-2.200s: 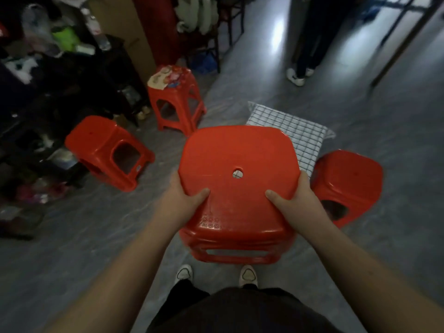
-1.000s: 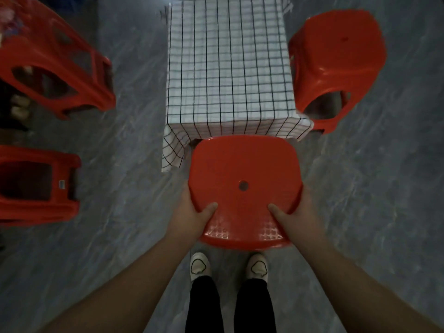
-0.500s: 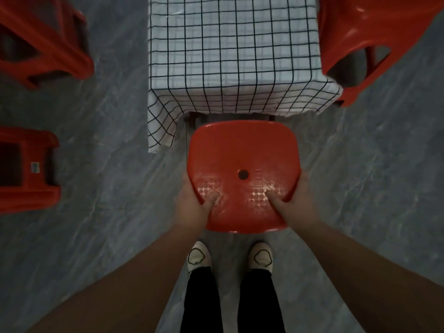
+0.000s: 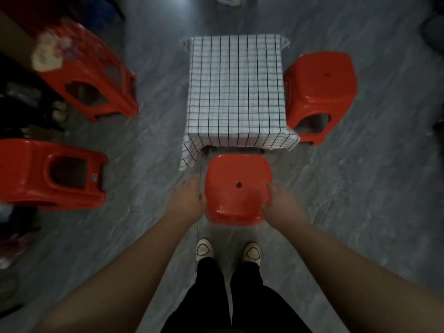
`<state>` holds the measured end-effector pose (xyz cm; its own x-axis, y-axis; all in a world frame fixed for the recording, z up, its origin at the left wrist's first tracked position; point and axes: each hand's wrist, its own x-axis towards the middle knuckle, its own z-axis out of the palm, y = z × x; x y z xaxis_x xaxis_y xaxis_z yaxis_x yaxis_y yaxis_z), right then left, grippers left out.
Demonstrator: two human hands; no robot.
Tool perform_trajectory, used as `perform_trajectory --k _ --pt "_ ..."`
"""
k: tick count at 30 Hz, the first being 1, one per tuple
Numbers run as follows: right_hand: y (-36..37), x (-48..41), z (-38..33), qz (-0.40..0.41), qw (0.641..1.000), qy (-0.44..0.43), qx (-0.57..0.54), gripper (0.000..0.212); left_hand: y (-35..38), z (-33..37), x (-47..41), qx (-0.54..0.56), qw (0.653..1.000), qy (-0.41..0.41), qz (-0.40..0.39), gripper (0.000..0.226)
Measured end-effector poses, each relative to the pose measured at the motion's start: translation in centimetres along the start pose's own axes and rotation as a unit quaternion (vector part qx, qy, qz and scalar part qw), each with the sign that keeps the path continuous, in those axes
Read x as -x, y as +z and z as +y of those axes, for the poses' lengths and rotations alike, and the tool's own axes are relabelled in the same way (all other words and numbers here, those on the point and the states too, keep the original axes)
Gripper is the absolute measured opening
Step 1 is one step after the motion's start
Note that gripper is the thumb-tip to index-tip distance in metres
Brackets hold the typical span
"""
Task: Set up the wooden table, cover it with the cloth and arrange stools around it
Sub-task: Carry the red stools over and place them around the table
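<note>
Ok, main risk: the red plastic square-seat stool [image 4: 237, 188] sits right at the near edge of the bench [image 4: 209, 148], its far rim just short of the hem of the white black-grid checked cloth [image 4: 235, 92]. Shove it further in and I'd expect the seat to snag the hem, or the long corner hanging down on the left, and drag the cloth askew. Its legs could also knock the bench frame, which is mostly hidden under the cloth.

Can't tell from above whether the stool's feet are on the grey floor [image 4: 360, 188] yet; letting go early would drop it.

Grip: right hand [image 4: 280, 200] clamps the seat's right edge, fingers wrapped under the rim, thumb on top. Left hand [image 4: 188, 197] lies against the left edge, thumb touching the rim; can't tell whether its fingers curl under or just press.

Stool is centred between both hands, in front of the person's white shoes [image 4: 204, 251].

A second red stool [image 4: 319, 92] stands upright, tight against the bench's right side. Two more red stools [image 4: 89, 75] [image 4: 52, 174] are off to the left, well apart from it.
</note>
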<state>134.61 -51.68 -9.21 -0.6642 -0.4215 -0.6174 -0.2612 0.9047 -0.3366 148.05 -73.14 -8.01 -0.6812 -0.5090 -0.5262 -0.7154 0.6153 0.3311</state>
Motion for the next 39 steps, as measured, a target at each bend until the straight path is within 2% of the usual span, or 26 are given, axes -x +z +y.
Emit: perform_trajectory --k 5,8,12,20,27,35,39 --pt "-6.1 9.3 -3.2 0.108 0.985 -0.133 0.031 0.071 -6.5 1.2 8.8 -0.082 0.990 0.065 0.096 0.068" --pt "-8.2 13.6 -4.3 0.176 0.959 -0.212 0.057 0.069 -8.6 1.9 12.4 -0.094 0.983 0.064 0.145 0.069" --pt "-9.6 17.1 -5.1 0.217 0.939 -0.258 0.067 0.068 -9.5 2.3 16.0 -0.066 0.979 0.050 0.185 0.070" --pt "-10.7 18.6 -9.5 0.223 0.906 -0.352 0.079 0.063 -11.5 1.0 21.6 -0.019 0.969 -0.023 0.244 0.073" --pt "-9.0 19.0 -17.9 0.180 0.876 -0.438 0.097 0.065 -14.4 -4.3 26.5 0.030 0.946 -0.097 0.309 0.075" --pt "-2.9 22.1 -31.0 0.137 0.833 -0.521 0.126 0.066 -16.4 -15.3 29.8 0.070 0.926 -0.178 0.325 0.074" --pt "2.4 23.6 -39.0 0.112 0.826 -0.536 0.133 0.068 -18.3 -23.0 32.2 0.044 0.919 -0.207 0.332 0.073"
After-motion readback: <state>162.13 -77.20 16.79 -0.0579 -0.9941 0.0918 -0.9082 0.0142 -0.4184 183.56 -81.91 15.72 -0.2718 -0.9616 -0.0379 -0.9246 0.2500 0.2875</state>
